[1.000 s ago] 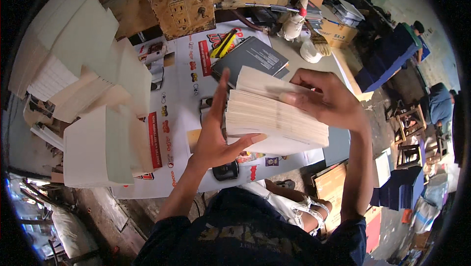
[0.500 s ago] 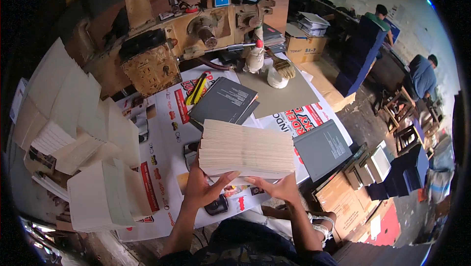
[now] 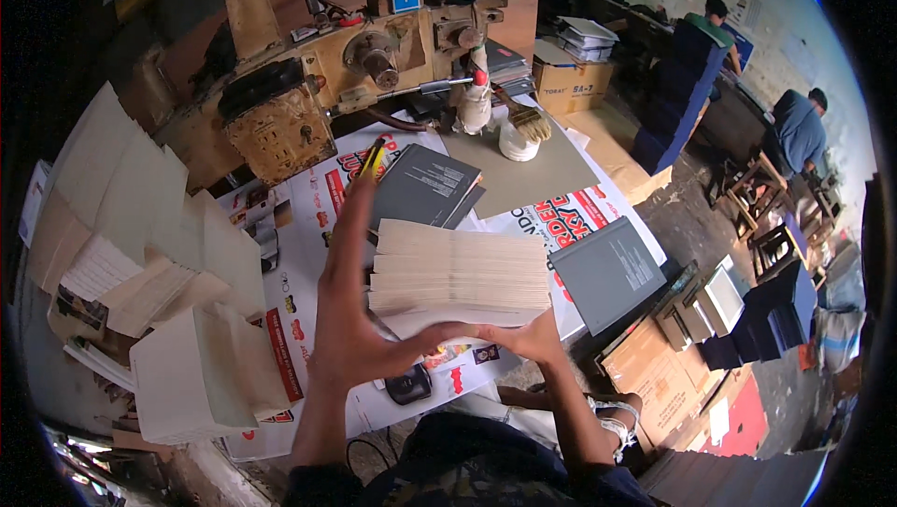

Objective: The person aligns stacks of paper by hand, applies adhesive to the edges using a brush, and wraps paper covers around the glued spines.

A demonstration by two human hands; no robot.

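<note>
A thick block of cream unbound book pages (image 3: 460, 267) is held up above the table, its page edges facing me. My left hand (image 3: 348, 311) presses flat against the block's left end with fingers stretched upward. My right hand (image 3: 523, 334) supports it from underneath near the right corner. Dark grey book covers (image 3: 425, 187) lie on the table beyond the block, and another grey cover (image 3: 609, 271) lies to its right.
Stacks of cream page blocks (image 3: 140, 255) fill the left side. An old tan metal machine (image 3: 308, 96) stands at the back, with a white bottle (image 3: 475, 100) and a white cup holding a brush (image 3: 519, 136). A dark phone-like object (image 3: 408, 384) lies near me. Other people sit far right.
The page block has turned from a tilted hold to level with its edges toward me. My right hand moved from its top to underneath. The view has tilted up toward the machine.
</note>
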